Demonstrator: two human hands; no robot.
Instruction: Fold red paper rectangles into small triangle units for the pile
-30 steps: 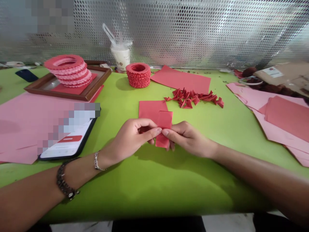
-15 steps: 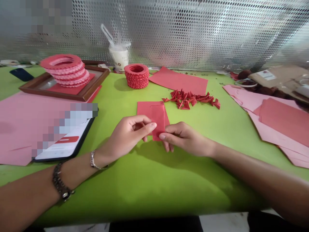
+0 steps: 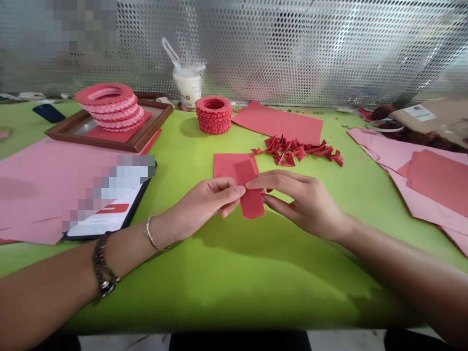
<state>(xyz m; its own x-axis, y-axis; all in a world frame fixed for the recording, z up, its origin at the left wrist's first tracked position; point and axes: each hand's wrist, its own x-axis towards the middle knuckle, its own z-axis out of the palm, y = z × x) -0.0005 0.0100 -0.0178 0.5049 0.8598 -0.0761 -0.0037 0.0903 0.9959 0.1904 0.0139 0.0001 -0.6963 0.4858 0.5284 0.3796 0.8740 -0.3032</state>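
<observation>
A folded strip of red paper hangs tilted in front of me, a crease across its middle. My left hand pinches its left edge between thumb and fingers. From the other side my right hand reaches over, fingers apart; its index fingertip rests on the strip near my left thumb, while the right thumb is at the strip's right edge. Behind the strip lies a larger piece of red paper on the green table. Small folded red paper triangles form a loose heap beyond my right hand.
A phone lies on pink sheets at left. Behind it, a wooden frame bears stacked pink-red rings. Further back are red rings, a cup and a red sheet. Pink and red paper lies right.
The strip has tilted, its lower end swinging right. My right hand has let go of its lower corner and spread its fingers, the index moving up onto the crease. The view has shifted slightly left.
</observation>
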